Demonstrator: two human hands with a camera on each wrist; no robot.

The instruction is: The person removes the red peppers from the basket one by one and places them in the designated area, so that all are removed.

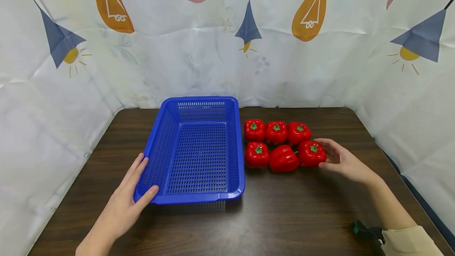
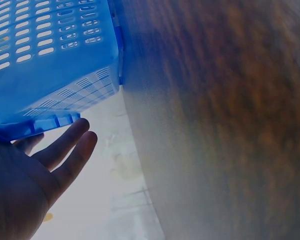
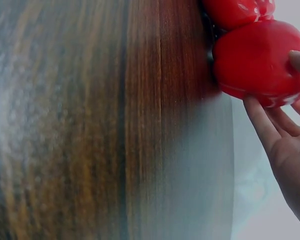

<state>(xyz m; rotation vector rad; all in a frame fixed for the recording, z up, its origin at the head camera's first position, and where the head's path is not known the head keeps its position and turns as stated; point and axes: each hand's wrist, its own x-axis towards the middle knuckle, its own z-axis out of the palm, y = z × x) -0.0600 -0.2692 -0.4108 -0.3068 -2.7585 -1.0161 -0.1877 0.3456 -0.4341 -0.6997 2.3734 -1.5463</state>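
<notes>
A blue plastic basket (image 1: 199,157) with slotted walls and floor stands on the table, nothing inside it. My left hand (image 1: 122,200) rests at its near left corner, fingers fairly straight along the outer left side and thumb at the front rim; in the left wrist view, fingers (image 2: 65,150) extend beneath the rim. Right of the basket, red bell peppers sit in two rows. My right hand (image 1: 343,161) touches the right side of the nearest-right pepper (image 1: 311,154), thumb and fingers spread without wrapping it. In the right wrist view fingertips meet that pepper (image 3: 257,62).
Beside that pepper, another pepper (image 1: 283,159) lies on its side, while others, such as one at the back left (image 1: 254,130), stand stem up. A dark strap (image 1: 367,231) shows near the right sleeve. A printed white curtain (image 1: 213,62) hangs behind the wooden table (image 1: 284,216).
</notes>
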